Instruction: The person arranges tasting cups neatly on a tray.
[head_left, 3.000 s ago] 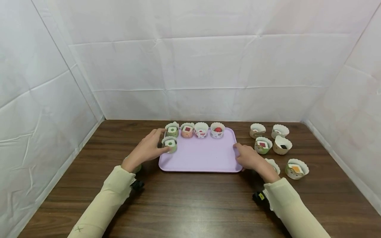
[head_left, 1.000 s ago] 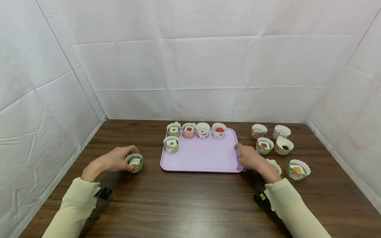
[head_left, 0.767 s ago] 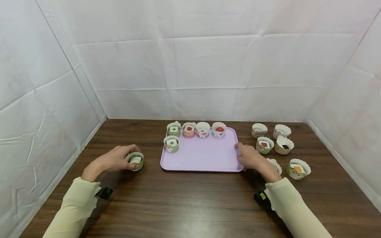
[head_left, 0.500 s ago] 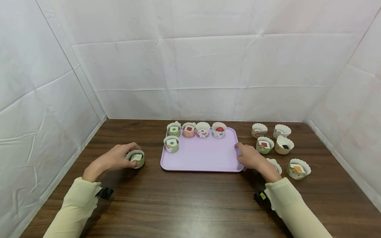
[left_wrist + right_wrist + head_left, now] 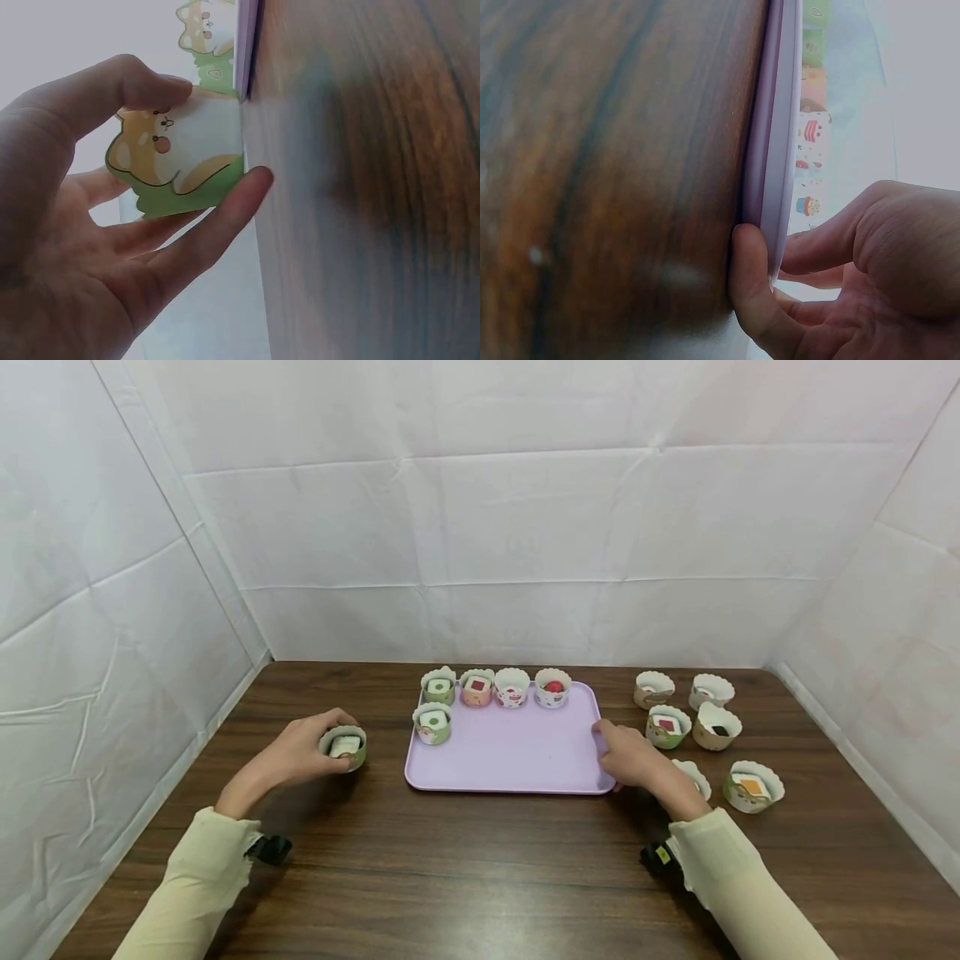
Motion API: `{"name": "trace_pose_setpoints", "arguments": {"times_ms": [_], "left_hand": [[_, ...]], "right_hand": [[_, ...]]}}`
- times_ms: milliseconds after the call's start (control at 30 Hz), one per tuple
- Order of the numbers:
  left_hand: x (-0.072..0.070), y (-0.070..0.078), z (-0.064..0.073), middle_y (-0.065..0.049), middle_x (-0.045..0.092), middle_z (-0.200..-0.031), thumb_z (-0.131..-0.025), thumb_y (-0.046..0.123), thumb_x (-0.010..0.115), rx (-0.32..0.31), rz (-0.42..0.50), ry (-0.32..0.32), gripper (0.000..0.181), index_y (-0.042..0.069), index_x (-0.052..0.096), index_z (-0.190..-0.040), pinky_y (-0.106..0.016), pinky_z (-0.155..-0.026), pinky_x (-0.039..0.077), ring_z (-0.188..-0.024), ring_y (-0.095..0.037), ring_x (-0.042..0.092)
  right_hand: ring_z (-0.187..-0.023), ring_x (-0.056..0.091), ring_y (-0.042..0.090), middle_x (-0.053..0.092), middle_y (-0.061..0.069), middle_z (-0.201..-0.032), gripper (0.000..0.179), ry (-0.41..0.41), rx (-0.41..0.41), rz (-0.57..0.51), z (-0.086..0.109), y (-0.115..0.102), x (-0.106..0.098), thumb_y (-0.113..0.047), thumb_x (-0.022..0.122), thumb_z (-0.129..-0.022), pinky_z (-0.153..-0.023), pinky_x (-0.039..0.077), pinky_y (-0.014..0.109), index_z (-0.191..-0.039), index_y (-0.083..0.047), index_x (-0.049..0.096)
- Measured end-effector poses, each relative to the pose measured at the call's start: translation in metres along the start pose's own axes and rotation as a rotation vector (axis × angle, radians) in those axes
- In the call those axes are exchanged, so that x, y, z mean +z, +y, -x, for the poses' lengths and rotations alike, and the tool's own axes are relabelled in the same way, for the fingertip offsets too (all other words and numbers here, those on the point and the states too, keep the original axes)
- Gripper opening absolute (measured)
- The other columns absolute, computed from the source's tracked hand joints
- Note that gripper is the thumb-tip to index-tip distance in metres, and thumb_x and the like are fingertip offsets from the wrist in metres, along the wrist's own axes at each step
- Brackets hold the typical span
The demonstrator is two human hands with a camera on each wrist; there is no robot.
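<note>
My left hand (image 5: pixel 298 752) holds a green paper baking cup (image 5: pixel 360 753) by its sides, left of the lilac tray (image 5: pixel 510 752). A whitish piece sits inside this cup, and a cartoon dog on its wall (image 5: pixel 184 154) shows in the left wrist view, between thumb and fingers. My right hand (image 5: pixel 628 755) grips the tray's right rim (image 5: pixel 772 161), one finger at its underside and the others on the far side in the right wrist view. On the tray, green (image 5: pixel 438 687), orange (image 5: pixel 477 689) and white cups (image 5: pixel 512 690) line the back; another green cup (image 5: pixel 432 727) stands in front at left.
Right of the tray stand several more filled cups, among them a green one with a red-topped piece (image 5: pixel 667 728), a cream one with a black-topped piece (image 5: pixel 715 729) and one with an orange-topped piece (image 5: pixel 752 788). White sheeting (image 5: pixel 525 527) encloses the wooden table (image 5: pixel 487 868).
My left hand has gone from the front-left cup on the tray to the cup at left and gripped it. Both have since moved slightly back and right. The right hand keeps its place.
</note>
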State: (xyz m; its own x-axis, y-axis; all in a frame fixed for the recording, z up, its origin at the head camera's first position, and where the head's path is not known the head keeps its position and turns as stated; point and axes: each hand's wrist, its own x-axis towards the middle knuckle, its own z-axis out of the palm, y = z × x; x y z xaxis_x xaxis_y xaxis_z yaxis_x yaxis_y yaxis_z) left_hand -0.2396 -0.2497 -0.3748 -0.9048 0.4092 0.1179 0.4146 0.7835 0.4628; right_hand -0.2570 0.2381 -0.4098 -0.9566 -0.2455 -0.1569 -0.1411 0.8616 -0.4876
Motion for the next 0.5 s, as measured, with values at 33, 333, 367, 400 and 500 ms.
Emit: {"name": "trace_pose_setpoints", "arguments": {"times_ms": [33, 333, 367, 400, 500], "left_hand": [[0.001, 0.0, 0.0, -0.012, 0.071, -0.113, -0.087, 0.021, 0.079, 0.002, -0.001, 0.01, 0.045, 0.007, 0.064, -0.127, -0.038, -0.078, 0.052, -0.095, -0.024, 0.063], [0.007, 0.006, -0.006, -0.015, 0.068, -0.115, -0.088, 0.021, 0.078, 0.011, 0.004, 0.087, 0.048, 0.007, 0.062, -0.131, -0.044, -0.08, 0.052, -0.099, -0.028, 0.062], [0.008, 0.008, -0.007, -0.015, 0.068, -0.115, -0.088, 0.021, 0.078, 0.011, 0.007, 0.095, 0.049, 0.007, 0.062, -0.131, -0.044, -0.081, 0.052, -0.099, -0.028, 0.062], [0.008, 0.009, -0.008, -0.015, 0.068, -0.115, -0.088, 0.021, 0.078, 0.013, 0.01, 0.101, 0.049, 0.006, 0.062, -0.131, -0.045, -0.081, 0.052, -0.1, -0.028, 0.062], [0.009, 0.012, -0.012, -0.016, 0.068, -0.117, -0.087, 0.02, 0.078, 0.021, 0.012, 0.114, 0.05, 0.006, 0.062, -0.132, -0.047, -0.084, 0.052, -0.102, -0.03, 0.062]], "right_hand": [[-0.058, 0.064, 0.019, 0.054, 0.04, -0.129, 0.053, -0.002, 0.003, -0.001, 0.0, 0.0, 0.0, 0.003, 0.049, -0.093, -0.049, 0.058, 0.027, -0.145, 0.012, 0.041], [-0.058, 0.064, 0.018, 0.055, 0.039, -0.127, 0.053, -0.002, 0.006, 0.005, 0.0, 0.001, -0.001, 0.003, 0.049, -0.094, -0.049, 0.058, 0.028, -0.145, 0.013, 0.041], [-0.058, 0.064, 0.018, 0.055, 0.039, -0.127, 0.053, -0.003, 0.007, 0.004, 0.0, 0.001, 0.0, 0.003, 0.049, -0.094, -0.049, 0.058, 0.028, -0.145, 0.013, 0.041], [-0.058, 0.064, 0.018, 0.055, 0.039, -0.128, 0.052, -0.004, 0.006, 0.002, 0.0, 0.001, 0.0, 0.003, 0.049, -0.094, -0.049, 0.058, 0.027, -0.145, 0.013, 0.041], [-0.059, 0.064, 0.019, 0.054, 0.04, -0.128, 0.052, -0.002, 0.001, -0.003, 0.0, 0.001, 0.0, 0.003, 0.049, -0.094, -0.049, 0.058, 0.027, -0.144, 0.013, 0.041]]}}
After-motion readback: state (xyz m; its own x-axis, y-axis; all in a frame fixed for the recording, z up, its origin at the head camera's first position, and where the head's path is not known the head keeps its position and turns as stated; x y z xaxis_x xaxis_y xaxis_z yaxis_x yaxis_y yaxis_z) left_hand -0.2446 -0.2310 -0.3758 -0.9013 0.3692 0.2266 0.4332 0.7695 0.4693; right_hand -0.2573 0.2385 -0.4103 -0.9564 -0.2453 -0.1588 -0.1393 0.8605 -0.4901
